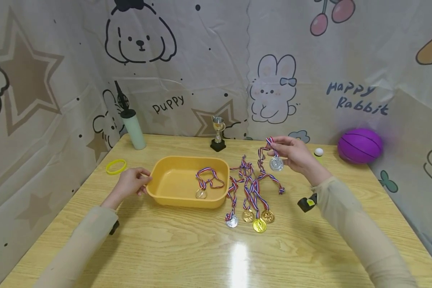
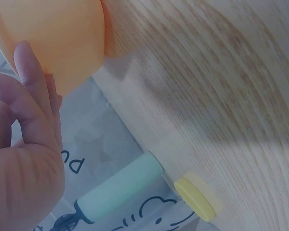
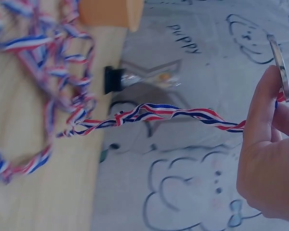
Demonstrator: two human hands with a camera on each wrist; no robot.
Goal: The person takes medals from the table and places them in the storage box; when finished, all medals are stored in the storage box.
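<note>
My right hand (image 1: 294, 152) pinches the red, white and blue ribbon of a silver medal (image 1: 276, 163), raised above the table. Part of that ribbon (image 3: 183, 113) hangs in a twist down to other ribbons in the right wrist view. My left hand (image 1: 131, 183) holds the left end of a yellow plastic basin (image 1: 187, 202) by its rim; in the left wrist view its fingers (image 2: 33, 72) lie against the wall. Inside the basin is one gold-coloured medal (image 1: 201, 194) with its ribbon. Right of the basin lie several medals, among them a silver one (image 1: 232, 221) and a bright gold one (image 1: 259, 225), their ribbons tangled.
A small trophy cup (image 1: 218, 134) stands behind the basin. At the back left are a pale green hand pump (image 1: 134, 130) and a yellow ring (image 1: 116, 167). A purple basketball (image 1: 360, 146) and a small item with a white ball top (image 1: 319, 152) sit at the back right.
</note>
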